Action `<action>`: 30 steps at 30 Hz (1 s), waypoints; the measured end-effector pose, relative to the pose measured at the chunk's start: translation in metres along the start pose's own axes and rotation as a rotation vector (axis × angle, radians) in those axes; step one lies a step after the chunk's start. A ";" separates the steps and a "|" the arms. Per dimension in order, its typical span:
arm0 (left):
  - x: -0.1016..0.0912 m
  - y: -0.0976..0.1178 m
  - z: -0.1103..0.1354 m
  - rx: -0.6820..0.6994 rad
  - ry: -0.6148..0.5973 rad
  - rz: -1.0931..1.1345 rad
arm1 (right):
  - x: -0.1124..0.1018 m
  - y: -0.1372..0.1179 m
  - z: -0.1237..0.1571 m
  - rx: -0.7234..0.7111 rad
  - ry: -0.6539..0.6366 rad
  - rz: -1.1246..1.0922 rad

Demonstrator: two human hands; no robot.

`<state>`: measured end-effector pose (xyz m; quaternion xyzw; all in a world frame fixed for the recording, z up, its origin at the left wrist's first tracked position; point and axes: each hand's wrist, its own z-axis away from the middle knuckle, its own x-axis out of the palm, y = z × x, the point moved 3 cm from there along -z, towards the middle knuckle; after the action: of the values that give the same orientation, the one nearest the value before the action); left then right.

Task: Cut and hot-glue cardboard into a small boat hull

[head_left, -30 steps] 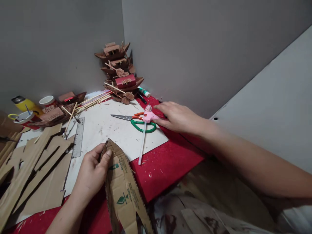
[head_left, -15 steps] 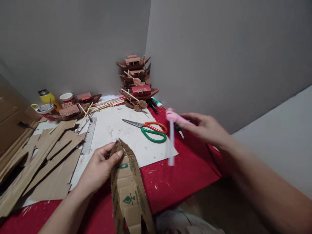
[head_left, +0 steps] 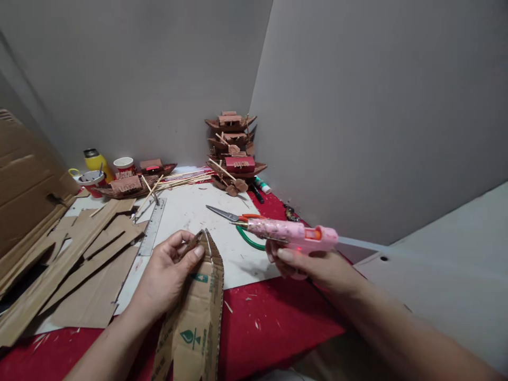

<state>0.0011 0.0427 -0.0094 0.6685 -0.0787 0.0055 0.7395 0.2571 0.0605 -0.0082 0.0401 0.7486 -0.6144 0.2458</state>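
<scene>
Scraps: flat brown offcuts, heaped off the left edge of the sheet.
Ruler: steel, laid flat along the sheet's left edge.
Left hand: at the sheet's near edge, thumb and fingers pressed together on the top of the cardboard.
Cardboard: folded strip, stood on end over the sheet's near edge, long axis running down toward the body, tip uppermost.
Scissors: flat on the sheet's right part, blades pointing left.
Gun: pink glue gun, held above the sheet's right edge, long axis near level, nozzle aimed left.
Right hand: under the gun, off the sheet's right edge, wrapped shut round the grip, forefinger laid below the barrel.
Gap: cardboard tip left of the nozzle at about the same height, near but apart; Right hand the nearer to the nozzle end, Left hand on the tip itself.
</scene>
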 end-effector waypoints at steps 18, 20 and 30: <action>0.000 -0.001 0.003 0.231 0.174 -0.517 | 0.046 -0.035 0.007 -0.353 -0.077 0.483; 0.000 -0.001 0.002 0.222 0.174 -0.545 | 0.049 -0.034 0.006 -0.386 -0.053 0.520; -0.002 -0.006 0.000 0.209 0.192 -0.601 | 0.061 -0.024 0.004 -0.521 0.081 0.663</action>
<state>-0.0003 0.0421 -0.0152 0.7305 0.1931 -0.1420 0.6394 0.1963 0.0358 -0.0125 0.2395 0.8347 -0.2902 0.4022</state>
